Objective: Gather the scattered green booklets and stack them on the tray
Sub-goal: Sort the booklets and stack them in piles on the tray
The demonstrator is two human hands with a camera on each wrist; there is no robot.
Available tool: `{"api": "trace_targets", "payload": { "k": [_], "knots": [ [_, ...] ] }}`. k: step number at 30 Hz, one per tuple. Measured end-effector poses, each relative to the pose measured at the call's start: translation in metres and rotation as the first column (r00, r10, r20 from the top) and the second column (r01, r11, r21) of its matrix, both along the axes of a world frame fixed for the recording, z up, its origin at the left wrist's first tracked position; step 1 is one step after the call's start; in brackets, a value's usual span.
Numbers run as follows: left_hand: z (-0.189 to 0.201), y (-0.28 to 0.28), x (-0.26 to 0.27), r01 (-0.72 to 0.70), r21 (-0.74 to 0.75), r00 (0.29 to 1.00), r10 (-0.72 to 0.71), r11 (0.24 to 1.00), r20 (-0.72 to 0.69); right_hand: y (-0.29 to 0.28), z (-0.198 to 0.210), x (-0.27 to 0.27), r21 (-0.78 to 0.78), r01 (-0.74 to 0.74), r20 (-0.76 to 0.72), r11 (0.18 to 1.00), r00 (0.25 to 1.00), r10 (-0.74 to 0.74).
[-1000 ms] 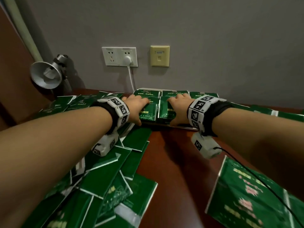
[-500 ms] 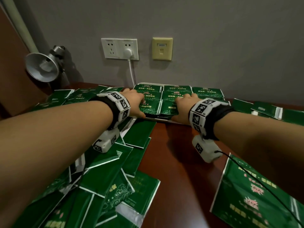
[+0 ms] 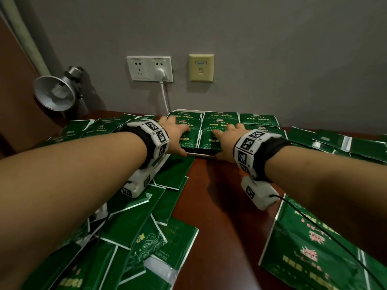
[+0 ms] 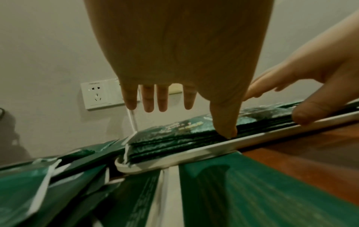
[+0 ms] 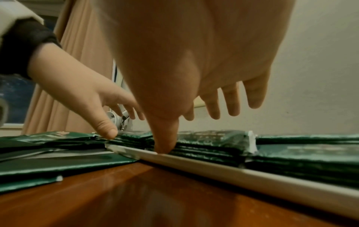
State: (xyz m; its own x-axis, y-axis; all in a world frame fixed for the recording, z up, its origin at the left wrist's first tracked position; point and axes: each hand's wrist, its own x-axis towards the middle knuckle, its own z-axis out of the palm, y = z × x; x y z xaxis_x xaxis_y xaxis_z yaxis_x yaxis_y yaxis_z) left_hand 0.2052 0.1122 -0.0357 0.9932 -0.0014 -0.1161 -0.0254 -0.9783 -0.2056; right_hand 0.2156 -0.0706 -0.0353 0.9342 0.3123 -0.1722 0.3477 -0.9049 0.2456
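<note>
At frame centre, tray (image 3: 199,154) holds two booklet stacks (image 3: 217,124); left hand (image 3: 174,132) and right hand (image 3: 227,141) spread flat, squaring them. Scattered booklets (image 3: 134,222) remain, many.

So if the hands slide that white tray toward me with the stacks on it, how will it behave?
Probably glides easily: the white tray is thin and flat on a glossy wooden table. The green booklets look glossy, so the top ones may slip. Its low rim barely contains the stacks that the left hand and right hand steady.
</note>
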Motion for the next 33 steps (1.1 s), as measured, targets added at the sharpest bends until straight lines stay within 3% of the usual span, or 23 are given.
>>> {"api": "trace_targets", "payload": {
  "k": [5,10,15,20,25,33],
  "knots": [
    [0.02,-0.018,-0.027,0.004,0.017,0.999,-0.005,1.0,0.04,-0.023,0.011,-0.025,-0.005,-0.027,0.02,1.0,0.999,0.027],
    [0.032,-0.068,-0.078,0.137,0.006,0.989,-0.137,0.991,-0.051,-0.072,0.015,-0.068,-0.063,-0.076,-0.041,0.995,0.996,0.074],
    [0.007,-0.137,-0.133,0.297,-0.16,0.927,-0.324,0.941,-0.186,-0.137,0.017,-0.122,-0.125,0.017,-0.147,0.992,0.989,-0.036],
    [-0.018,-0.2,-0.182,0.424,-0.252,0.841,-0.482,0.87,-0.246,-0.197,0.01,-0.172,-0.06,0.072,-0.226,0.996,0.971,-0.084],
    [-0.028,-0.216,-0.2,0.357,-0.173,0.898,-0.388,0.918,-0.207,-0.206,-0.008,-0.201,-0.049,0.013,-0.238,0.999,0.971,-0.024],
    [-0.033,-0.205,-0.2,0.239,0.042,0.959,-0.229,0.97,-0.168,-0.186,-0.011,-0.203,0.017,-0.097,-0.189,0.995,0.977,0.099]
  ]
}}
